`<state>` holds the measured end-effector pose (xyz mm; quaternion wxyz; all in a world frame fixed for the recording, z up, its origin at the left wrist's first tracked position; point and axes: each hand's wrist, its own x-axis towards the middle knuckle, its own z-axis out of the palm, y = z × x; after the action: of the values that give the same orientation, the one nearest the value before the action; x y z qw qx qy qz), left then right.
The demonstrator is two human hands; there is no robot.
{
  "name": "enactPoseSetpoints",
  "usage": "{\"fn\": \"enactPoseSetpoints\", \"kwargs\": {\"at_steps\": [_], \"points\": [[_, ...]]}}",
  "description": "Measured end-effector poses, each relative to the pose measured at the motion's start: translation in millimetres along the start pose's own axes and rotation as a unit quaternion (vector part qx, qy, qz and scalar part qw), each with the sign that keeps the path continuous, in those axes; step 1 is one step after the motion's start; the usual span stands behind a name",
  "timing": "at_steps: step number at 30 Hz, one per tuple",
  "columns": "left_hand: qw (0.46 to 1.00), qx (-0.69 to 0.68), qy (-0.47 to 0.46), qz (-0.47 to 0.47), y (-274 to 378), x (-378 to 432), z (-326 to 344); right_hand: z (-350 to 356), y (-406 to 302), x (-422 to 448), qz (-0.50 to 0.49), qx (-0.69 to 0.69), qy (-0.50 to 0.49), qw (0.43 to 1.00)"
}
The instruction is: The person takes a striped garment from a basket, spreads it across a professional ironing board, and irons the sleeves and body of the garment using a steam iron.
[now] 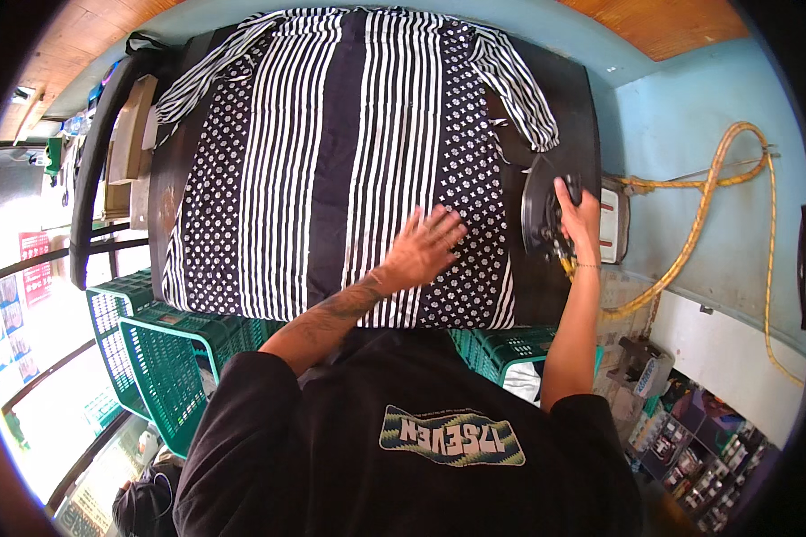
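A black-and-white striped and flower-patterned garment [393, 134] with long sleeves lies spread over a dark ironing table [574, 107]. My left hand [426, 247], slightly blurred, is flat with fingers apart on or just over the garment's lower right part. Right of the garment, my right hand [579, 213] grips the handle of a steam iron [543, 208]. The iron is near the table's right edge, under the right sleeve's cuff; whether its soleplate touches the table I cannot tell.
A yellow hose [705, 201] loops from the iron's side towards the blue wall. Green plastic crates [168, 376] stand below the near edge at left, another [487, 352] at right. A padded black board [97, 174] and wooden blocks [131, 134] are at the left. Part of another person [144, 500] shows bottom left.
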<state>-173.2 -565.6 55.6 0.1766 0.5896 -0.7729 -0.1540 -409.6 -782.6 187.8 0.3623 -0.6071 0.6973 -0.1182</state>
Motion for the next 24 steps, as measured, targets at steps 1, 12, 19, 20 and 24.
{"fn": "enactPoseSetpoints", "kwargs": {"at_steps": [1, 12, 19, 20, 24], "points": [[0.999, 0.028, -0.004, -0.039, -17, 0, -17, 3, -19, -6, -0.031, -0.020, 0.001, 0.999], [0.899, 0.194, 0.144, -0.366, -224, -88, -115, 204, -161, -21, -0.339, -0.278, -0.156, 0.885], [0.899, 0.176, 0.141, -0.376, -224, -99, -120, 216, -232, 111, -0.260, -0.210, -0.076, 0.940], [0.901, 0.172, 0.144, -0.372, -225, -98, -119, 210, -240, 128, -0.237, -0.211, -0.103, 0.943], [0.905, 0.165, 0.144, -0.365, -229, -95, -116, 194, -228, 132, -0.191, -0.198, -0.183, 0.944]]}}
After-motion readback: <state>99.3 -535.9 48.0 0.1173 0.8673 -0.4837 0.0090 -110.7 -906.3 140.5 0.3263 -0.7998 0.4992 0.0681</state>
